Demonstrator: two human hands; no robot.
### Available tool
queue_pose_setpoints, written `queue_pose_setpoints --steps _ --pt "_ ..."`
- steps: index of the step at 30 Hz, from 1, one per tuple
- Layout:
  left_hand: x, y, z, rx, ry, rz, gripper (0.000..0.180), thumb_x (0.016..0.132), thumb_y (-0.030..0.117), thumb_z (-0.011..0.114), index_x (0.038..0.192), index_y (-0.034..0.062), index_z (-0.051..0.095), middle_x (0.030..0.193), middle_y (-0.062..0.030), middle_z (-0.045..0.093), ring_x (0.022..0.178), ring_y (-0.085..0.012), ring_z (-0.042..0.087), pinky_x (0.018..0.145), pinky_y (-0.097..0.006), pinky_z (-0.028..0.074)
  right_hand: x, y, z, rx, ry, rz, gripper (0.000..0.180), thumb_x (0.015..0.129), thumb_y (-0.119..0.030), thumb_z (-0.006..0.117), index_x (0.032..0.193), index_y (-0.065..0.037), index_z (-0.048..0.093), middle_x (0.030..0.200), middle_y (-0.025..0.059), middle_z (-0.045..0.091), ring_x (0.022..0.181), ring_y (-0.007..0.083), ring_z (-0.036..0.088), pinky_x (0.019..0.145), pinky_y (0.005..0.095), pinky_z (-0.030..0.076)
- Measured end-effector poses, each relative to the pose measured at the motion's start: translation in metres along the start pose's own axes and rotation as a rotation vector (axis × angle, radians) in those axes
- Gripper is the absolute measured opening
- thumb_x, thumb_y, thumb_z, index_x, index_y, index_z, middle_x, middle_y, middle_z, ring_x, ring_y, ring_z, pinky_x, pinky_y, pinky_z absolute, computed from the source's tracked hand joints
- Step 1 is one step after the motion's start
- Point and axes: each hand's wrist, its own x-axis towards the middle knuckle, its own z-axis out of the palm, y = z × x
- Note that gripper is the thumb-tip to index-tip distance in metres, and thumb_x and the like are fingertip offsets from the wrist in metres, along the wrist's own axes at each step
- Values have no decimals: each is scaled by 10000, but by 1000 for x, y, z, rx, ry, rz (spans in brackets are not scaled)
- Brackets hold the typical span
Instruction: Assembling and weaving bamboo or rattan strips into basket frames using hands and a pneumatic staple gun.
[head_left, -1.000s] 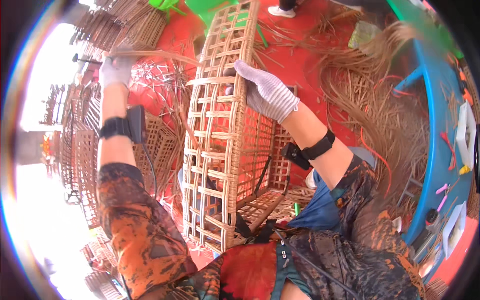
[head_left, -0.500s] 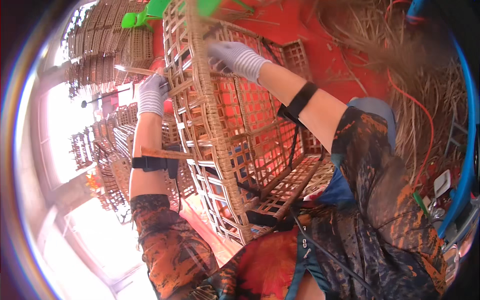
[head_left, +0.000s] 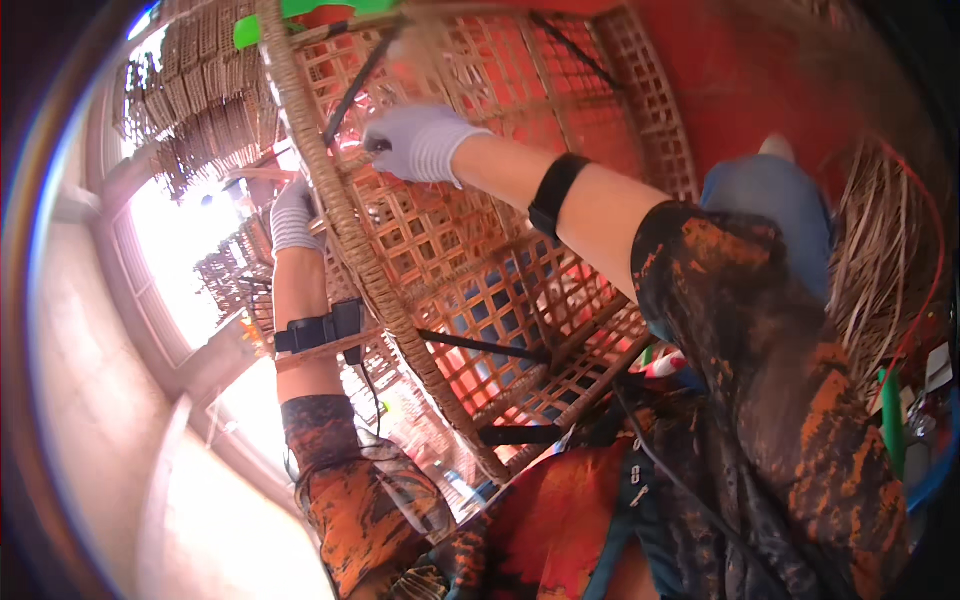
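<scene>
A large woven rattan basket (head_left: 430, 215) leans across the middle, its open side facing me and its wrapped rim (head_left: 330, 200) slanting down toward my chest. My right hand (head_left: 415, 145), in a pale glove with a striped cuff, is inside the rim with its fingers curled. What it pinches, if anything, is too small to make out. Outside the rim, my left hand (head_left: 293, 215), gloved alike, is closed against the weave. Its fingertips are partly hidden. A loose cane strip (head_left: 258, 176) juts out leftward beside it; another strip (head_left: 325, 345) crosses my left forearm.
Stacked woven panels (head_left: 200, 95) stand at the back left, near bright windows (head_left: 175, 250). A bright green object (head_left: 330, 10) shows beyond the basket. Red flooring (head_left: 735, 80) spreads at the right, with a heap of loose cane strands (head_left: 865, 250) and a red cord (head_left: 935, 250).
The basket has turned and tilted, so more of its inside faces me. My right hand has moved left and slightly down along the rim. My left hand has lowered slightly, still outside the basket.
</scene>
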Motion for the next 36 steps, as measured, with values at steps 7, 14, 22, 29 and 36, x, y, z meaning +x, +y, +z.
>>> queue_pose_setpoints --steps 7,14,22,29,36 --pt "10 1 -21 -2 -127 -71 187 976 199 576 1028 50 677 870 -153 699 753 -278 684 663 -396 566 6 -4 0 81 -56 -16 332 926 -300 555 1227 -246 683 1174 95 700 1093 295 667 979 443 507" --pt "-13 -8 -44 28 -35 -90 243 984 232 528 1045 45 671 916 -179 691 817 -307 671 719 -414 546 7 -9 10 78 61 -66 390 866 -393 670 1232 -257 691 1244 86 652 1193 302 604 1019 452 478" --pt "-25 -20 -45 63 8 -76 308 992 269 472 1065 39 664 967 -209 681 889 -342 657 783 -434 523 22 -8 27 214 164 -173 366 861 -322 679 1214 -228 696 1213 102 657 1175 300 603 1018 458 478" --pt "-3 -26 -19 189 44 57 365 1000 302 424 1082 34 658 1013 -235 673 952 -372 645 838 -452 503 30 -25 37 128 241 -189 295 837 -174 678 1128 -144 715 1180 124 669 1137 319 626 987 440 508" --pt "26 -24 10 601 129 308 422 1007 335 375 1100 29 652 1058 -261 665 1016 -402 632 894 -470 483 20 -24 11 166 139 -33 280 896 -239 607 1109 -84 701 1149 176 680 1088 338 651 958 448 514"
